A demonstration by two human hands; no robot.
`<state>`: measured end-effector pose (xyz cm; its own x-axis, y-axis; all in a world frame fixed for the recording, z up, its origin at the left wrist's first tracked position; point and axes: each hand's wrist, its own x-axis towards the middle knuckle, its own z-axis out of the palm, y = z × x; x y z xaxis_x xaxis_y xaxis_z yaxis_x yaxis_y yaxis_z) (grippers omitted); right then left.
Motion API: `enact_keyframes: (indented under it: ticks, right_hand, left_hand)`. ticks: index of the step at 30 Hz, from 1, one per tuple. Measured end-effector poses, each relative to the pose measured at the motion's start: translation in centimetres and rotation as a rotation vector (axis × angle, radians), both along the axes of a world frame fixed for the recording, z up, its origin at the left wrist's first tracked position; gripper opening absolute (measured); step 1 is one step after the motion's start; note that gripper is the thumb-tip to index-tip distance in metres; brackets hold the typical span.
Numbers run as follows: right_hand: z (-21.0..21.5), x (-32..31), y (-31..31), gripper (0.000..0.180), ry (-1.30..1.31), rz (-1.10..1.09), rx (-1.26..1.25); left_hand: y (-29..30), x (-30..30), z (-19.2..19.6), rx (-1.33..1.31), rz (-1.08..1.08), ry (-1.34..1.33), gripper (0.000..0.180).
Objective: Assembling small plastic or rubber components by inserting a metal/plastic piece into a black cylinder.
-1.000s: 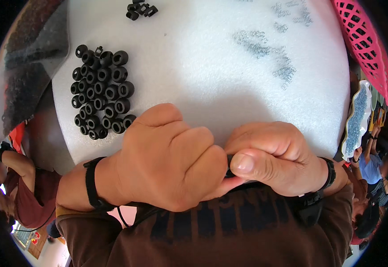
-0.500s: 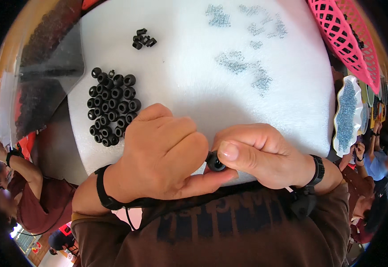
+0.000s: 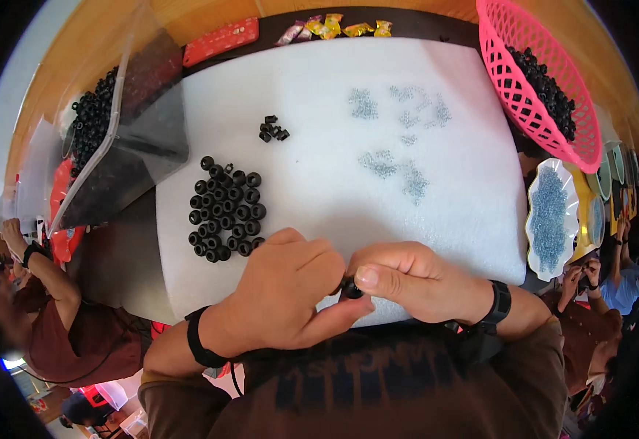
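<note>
Close to the front edge of the white sheet, a black round hollow plastic part [image 3: 351,288] is held between my two hands. My left hand [image 3: 283,289] is curled, its thumb and fingers against the part. From the other side, my right hand [image 3: 411,282] pinches it with thumb and bent fingers; the fingers partly hide it. Left of my left hand lies a cluster of similar black round parts [image 3: 221,196] with holes. Beyond them sits a small group of smaller black pieces [image 3: 270,132]. Loose piles of tiny silvery pieces [image 3: 379,164], perhaps springs, lie on the sheet's right half.
A pink lattice basket [image 3: 489,62] with black parts stands far right. Below it, a white scalloped dish [image 3: 573,212] holds tiny bluish pieces. A clear bin [image 3: 151,124] with black parts is at left. A red case [image 3: 221,42] and wrapped sweets [image 3: 327,27] lie behind. Other people work on both sides.
The view has shifted, so the basket, bins and sweets show more fully. Both hands stay together on the black part, which seems slightly turned and more covered by the fingers.
</note>
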<state>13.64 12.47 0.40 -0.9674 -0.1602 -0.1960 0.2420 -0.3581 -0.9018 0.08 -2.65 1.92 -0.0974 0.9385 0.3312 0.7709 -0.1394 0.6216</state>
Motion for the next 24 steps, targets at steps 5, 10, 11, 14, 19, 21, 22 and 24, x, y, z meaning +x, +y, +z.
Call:
enact_keyframes:
  ticks: [5, 10, 11, 14, 19, 21, 22, 24]
  right_hand:
    - [0.7, 0.3, -0.4, 0.040, 0.011, 0.034, -0.036]
    - [2.2, 0.7, 0.1, 0.036, -0.036, -0.014, -0.083]
    - [2.6, 0.8, 0.6, 0.036, -0.036, -0.019, -0.080]
    - [4.0, 0.8, 3.5, 0.032, 0.088, -0.426, -0.194]
    - [7.1, 1.8, 12.9, 0.031, 0.458, -0.610, -0.614]
    - [5.9, 3.3, 19.1, 0.035, 0.526, -0.423, -0.741]
    - [5.8, 3.3, 19.0, 0.035, 0.511, -0.415, -0.749]
    - [7.0, 3.2, 18.6, 0.038, 0.443, -1.019, -0.798]
  left_hand:
    - [-0.7, 0.5, 0.2, -0.033, -0.069, -0.448, 0.018]
    - [-1.5, 0.7, 0.9, 0.016, 0.062, -0.505, 0.020]
    - [-1.8, 0.4, 0.9, 0.018, 0.056, -0.505, 0.020]
    - [-2.7, -0.5, 1.5, 0.034, 0.212, -0.473, 0.023]
    - [-6.1, -1.9, 1.2, 0.159, 0.316, -0.287, 0.025]
    - [-7.5, -2.2, 1.6, 0.204, 0.487, -0.298, 0.026]
    - [-8.2, -2.4, 1.5, 0.197, 0.502, -0.303, 0.026]
    - [-9.0, -3.3, 1.4, 0.232, 0.588, -0.279, 0.025]
